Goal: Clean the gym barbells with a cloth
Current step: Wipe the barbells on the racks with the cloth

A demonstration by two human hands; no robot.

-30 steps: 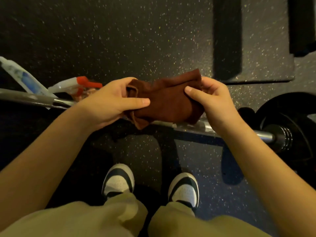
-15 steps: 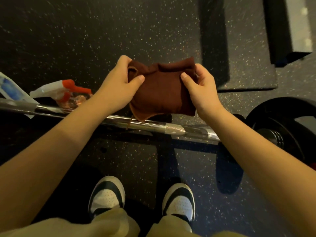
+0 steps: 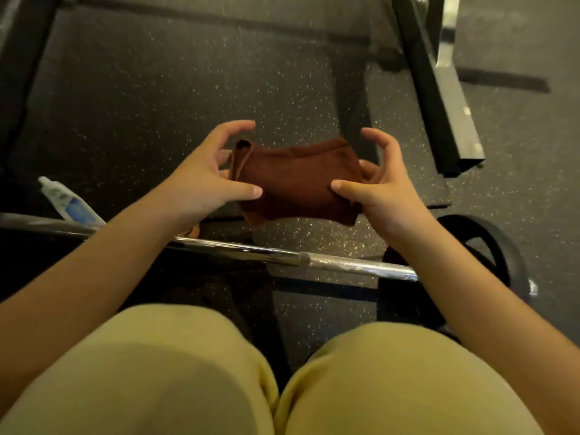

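A folded brown cloth (image 3: pixel 298 180) hangs in the air between my hands, above and beyond the barbell. My left hand (image 3: pixel 201 180) pinches its left edge with the thumb on top and fingers beneath; the index finger is lifted off. My right hand (image 3: pixel 379 186) pinches the right edge the same way, index finger raised and curled. The chrome barbell bar (image 3: pixel 257 254) lies across the floor below the cloth, apart from it. A black weight plate (image 3: pixel 489 249) sits on its right end, partly hidden by my right forearm.
A white and blue bottle (image 3: pixel 67 200) lies beyond the bar at the left. A dark metal rack foot (image 3: pixel 445 98) runs along the floor at upper right. My knees in tan trousers (image 3: pixel 188 372) fill the bottom. The floor is dark speckled rubber (image 3: pixel 157 89).
Both hands have lifted the cloth up and away from the bar, and their index fingers have come off it. The view has tilted; my knees now cover my shoes.
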